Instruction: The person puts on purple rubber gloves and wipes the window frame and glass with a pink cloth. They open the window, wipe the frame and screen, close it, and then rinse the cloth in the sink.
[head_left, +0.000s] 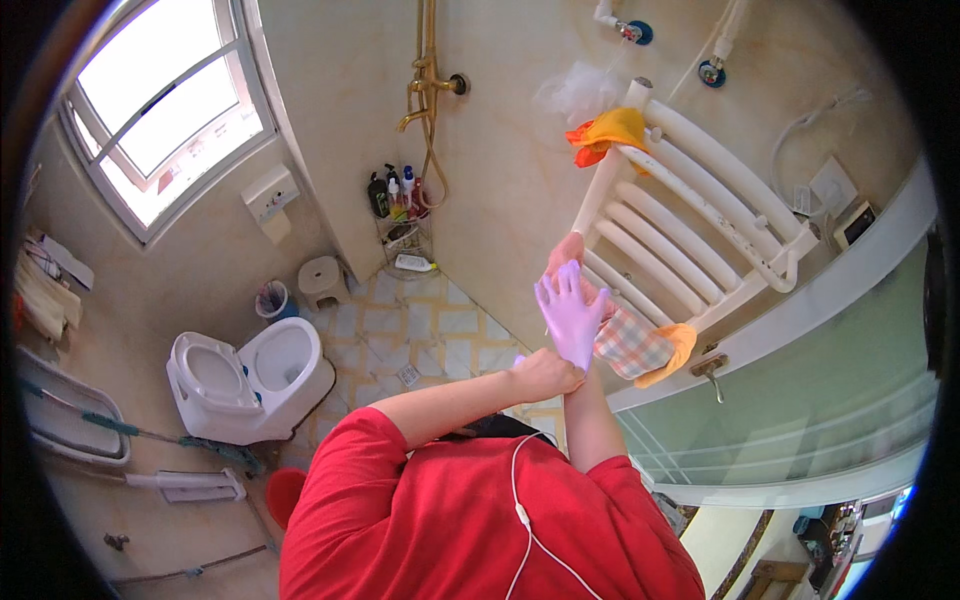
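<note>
My right hand (571, 315) wears a thin purple disposable glove (574, 334). Its fingers are spread and hold nothing. My bare left hand (546, 375) crosses over in front of me and grips the glove's cuff at the right wrist. A small bit of purple material (519, 361) shows at the left hand's far edge; most of it is hidden, so I cannot tell whether it is another glove. Just beyond the gloved hand, a pink cloth (566, 253) and a checked cloth (634, 345) with an orange edge hang on a white towel radiator (667, 240).
A white toilet (255, 379) with its lid up stands at left, near a small bin (275, 300) and a stool (322, 281). Bottles (394, 195) fill a corner rack below a brass shower mixer (427, 79). At right is a frosted glass door (795, 390).
</note>
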